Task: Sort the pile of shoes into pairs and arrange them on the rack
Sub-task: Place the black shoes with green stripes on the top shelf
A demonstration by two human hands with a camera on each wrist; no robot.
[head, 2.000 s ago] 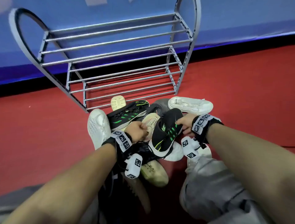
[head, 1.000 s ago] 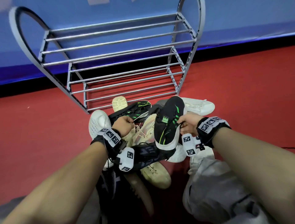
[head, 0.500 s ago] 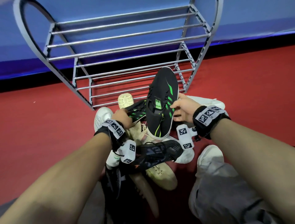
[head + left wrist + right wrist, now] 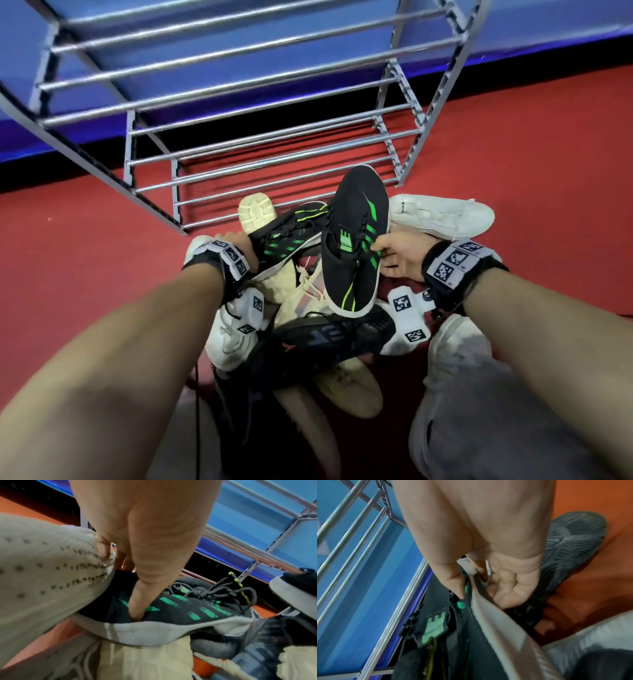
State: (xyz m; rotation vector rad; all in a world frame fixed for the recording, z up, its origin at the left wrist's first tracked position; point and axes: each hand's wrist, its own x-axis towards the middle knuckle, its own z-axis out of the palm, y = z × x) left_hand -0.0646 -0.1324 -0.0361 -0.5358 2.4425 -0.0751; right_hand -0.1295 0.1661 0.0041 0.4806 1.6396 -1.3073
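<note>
This looks like a staged indoor recording space more than a lived-in home. The floor [image 4: 513,144] is a plain, uniform red mat that meets a black baseboard strip [image 4: 291,113] and a smooth blue wall [image 4: 205,78]. A bare metal shoe rack [image 4: 274,150] stands against that wall, a pile of mixed shoes [image 4: 308,308] lies loose on the floor before it, and both wrists carry bands with printed square tracking markers [image 4: 454,262].

Both forearms are bare, with no sleeves. Each wrist wears a black band [image 4: 455,274] faced with white tiles printed in black square-code markers; the left band [image 4: 226,262] matches. A white camera pod [image 4: 409,317] with similar markers hangs below each band. Grey trousers [image 4: 479,411] cover the leg at 5 o'clock.
</note>
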